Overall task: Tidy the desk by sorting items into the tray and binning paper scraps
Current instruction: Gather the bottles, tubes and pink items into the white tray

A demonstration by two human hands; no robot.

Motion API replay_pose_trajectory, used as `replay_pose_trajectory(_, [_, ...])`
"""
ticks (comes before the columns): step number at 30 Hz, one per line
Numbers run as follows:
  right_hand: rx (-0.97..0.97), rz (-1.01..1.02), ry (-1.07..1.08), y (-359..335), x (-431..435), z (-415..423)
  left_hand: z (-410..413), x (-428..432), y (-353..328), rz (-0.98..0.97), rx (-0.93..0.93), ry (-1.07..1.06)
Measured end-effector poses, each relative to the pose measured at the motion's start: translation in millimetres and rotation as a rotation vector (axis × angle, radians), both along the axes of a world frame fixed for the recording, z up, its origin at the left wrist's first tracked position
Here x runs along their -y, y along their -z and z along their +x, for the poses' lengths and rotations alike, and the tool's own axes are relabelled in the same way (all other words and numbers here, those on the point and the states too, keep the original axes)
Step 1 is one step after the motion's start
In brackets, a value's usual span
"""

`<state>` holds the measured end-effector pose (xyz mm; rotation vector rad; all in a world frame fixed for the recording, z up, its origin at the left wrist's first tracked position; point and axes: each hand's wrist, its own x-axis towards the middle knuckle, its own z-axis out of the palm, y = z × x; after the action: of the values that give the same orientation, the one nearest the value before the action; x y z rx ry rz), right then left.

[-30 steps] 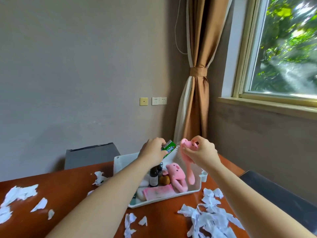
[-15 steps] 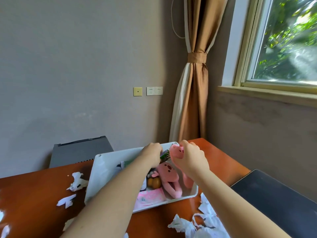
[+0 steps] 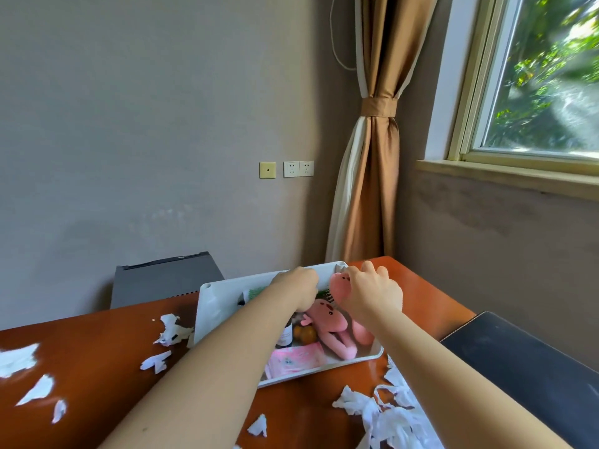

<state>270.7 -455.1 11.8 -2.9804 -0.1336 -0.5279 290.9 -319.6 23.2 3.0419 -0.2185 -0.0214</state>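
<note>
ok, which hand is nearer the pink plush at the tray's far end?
Right. The right hand grips that plush; the left hand, holding a green pack, sits left of it.

Right grip holds pink plush over white tray; left grip holds green pack; paper scraps around.

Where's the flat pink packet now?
Head view, centre: the flat pink packet lies inside the white plastic tray at its near edge, beside the lying pink plush toy.

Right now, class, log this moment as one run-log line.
left hand: grips green pack | right hand: holds pink plush toy over white tray | paper scraps: on desk
</note>
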Motion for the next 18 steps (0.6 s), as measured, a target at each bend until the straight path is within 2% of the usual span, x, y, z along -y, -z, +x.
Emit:
replay_pose_trajectory(7, [0.021,0.07,-0.077,-32,-8,-36,-59,-26,-32,-0.048,0.049,0.069])
replay_pose_trajectory(18, [-0.159,0.106,-0.249,-70,-67,-124,-178,-114,-67,-0.027,0.067,0.043])
